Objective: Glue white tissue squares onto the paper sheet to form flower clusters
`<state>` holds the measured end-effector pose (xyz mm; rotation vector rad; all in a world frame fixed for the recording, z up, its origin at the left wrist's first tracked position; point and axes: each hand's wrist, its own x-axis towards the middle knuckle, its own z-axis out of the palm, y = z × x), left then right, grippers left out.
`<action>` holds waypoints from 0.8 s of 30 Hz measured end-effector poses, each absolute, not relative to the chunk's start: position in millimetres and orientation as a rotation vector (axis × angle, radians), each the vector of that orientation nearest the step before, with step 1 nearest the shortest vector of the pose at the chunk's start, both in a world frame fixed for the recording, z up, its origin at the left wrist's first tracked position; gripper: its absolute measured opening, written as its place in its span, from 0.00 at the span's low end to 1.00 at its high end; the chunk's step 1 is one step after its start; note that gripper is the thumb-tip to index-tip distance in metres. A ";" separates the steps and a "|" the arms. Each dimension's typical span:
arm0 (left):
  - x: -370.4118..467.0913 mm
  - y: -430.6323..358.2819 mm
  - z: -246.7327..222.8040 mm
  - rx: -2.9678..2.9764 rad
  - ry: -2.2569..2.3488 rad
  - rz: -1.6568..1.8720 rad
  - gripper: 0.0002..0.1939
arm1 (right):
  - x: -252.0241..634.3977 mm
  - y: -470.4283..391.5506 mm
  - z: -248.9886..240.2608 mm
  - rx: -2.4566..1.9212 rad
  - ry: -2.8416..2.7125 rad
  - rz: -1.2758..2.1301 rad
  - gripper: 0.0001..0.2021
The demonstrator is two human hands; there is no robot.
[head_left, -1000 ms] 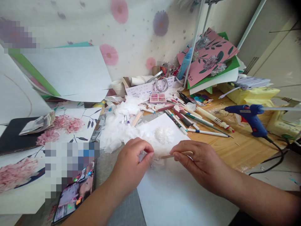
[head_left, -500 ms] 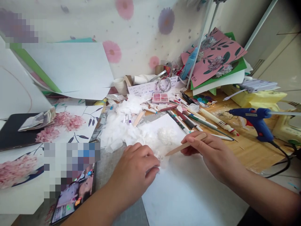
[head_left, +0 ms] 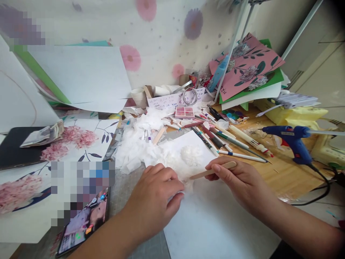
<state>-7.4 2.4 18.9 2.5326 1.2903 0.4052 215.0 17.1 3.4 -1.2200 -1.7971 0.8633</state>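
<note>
In my right hand (head_left: 229,172) a flat wooden craft stick (head_left: 212,170) is gripped between thumb and fingers, its tip pointing left. That tip rests at a small tuft of thin white tissue paper (head_left: 188,184). My left hand (head_left: 161,194) is closed in a pinch at the tuft's left side; the fingertips partly hide what they hold. Beneath both hands lies a sheet of white paper (head_left: 210,223). A ruffled white tissue flower (head_left: 190,155) sits on this sheet, just beyond the stick.
Loose white tissue (head_left: 132,147) is heaped at the back left. Several pens and brushes (head_left: 212,138) lie behind my right hand, with a blue glue gun (head_left: 292,135) farther right. A lit phone (head_left: 83,226) lies left of my forearm. Paper cups (head_left: 138,97) stand at the back.
The craft stick has tilted flatter, and my right hand has dropped slightly. My left hand stays at nearly the same spot, still pinched.
</note>
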 end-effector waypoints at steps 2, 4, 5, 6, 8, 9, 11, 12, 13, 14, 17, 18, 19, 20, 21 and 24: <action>-7.9 2.3 18.9 2.528 1.282 0.428 0.06 | 215.1 18.9 4.4 -1.216 -1.746 0.913 0.16; -8.3 2.4 18.7 2.539 1.268 0.436 0.08 | 215.7 18.5 6.5 -1.219 -1.691 0.920 0.16; -8.3 2.5 18.5 2.547 1.260 0.436 0.10 | 216.3 17.2 8.0 -1.221 -1.670 0.899 0.15; -8.1 2.6 18.4 2.554 1.255 0.436 0.11 | 217.1 15.3 9.8 -1.215 -1.663 0.869 0.14; -7.6 3.1 18.3 2.557 1.266 0.432 0.13 | 218.0 10.2 14.3 -1.169 -1.713 0.796 0.11; -7.3 3.4 18.3 2.555 1.277 0.425 0.13 | 217.9 7.4 16.8 -1.136 -1.771 0.760 0.10; -6.7 4.3 18.3 2.552 1.309 0.398 0.13 | 216.2 2.7 21.4 -1.063 -1.916 0.688 0.08; -6.5 4.8 18.3 2.552 1.327 0.378 0.13 | 214.7 1.0 23.2 -1.037 -1.982 0.656 0.07; -6.4 5.2 18.2 2.553 1.340 0.358 0.13 | 213.1 -0.1 24.3 -1.023 -2.032 0.630 0.07; -6.3 5.7 18.1 2.554 1.354 0.340 0.13 | 211.6 -0.7 24.9 -1.014 -2.067 0.614 0.07; -6.3 6.5 18.0 2.557 1.383 0.305 0.12 | 209.4 -0.3 23.5 -1.013 -2.113 0.584 0.07; -6.5 6.5 18.0 2.558 1.384 0.305 0.12 | 209.6 0.3 22.6 -1.017 -2.120 0.574 0.07; -6.7 6.3 18.1 2.558 1.384 0.309 0.12 | 210.1 0.9 21.7 -1.023 -2.124 0.562 0.07; -7.0 6.0 18.1 2.558 1.381 0.318 0.12 | 210.9 1.5 20.9 -1.032 -2.125 0.549 0.07; -7.3 5.6 18.0 2.558 1.375 0.333 0.12 | 211.9 2.1 20.0 -1.042 -2.123 0.539 0.07; -8.8 4.9 17.3 2.545 1.360 0.391 0.10 | 215.2 3.8 17.1 -1.075 -2.091 0.528 0.08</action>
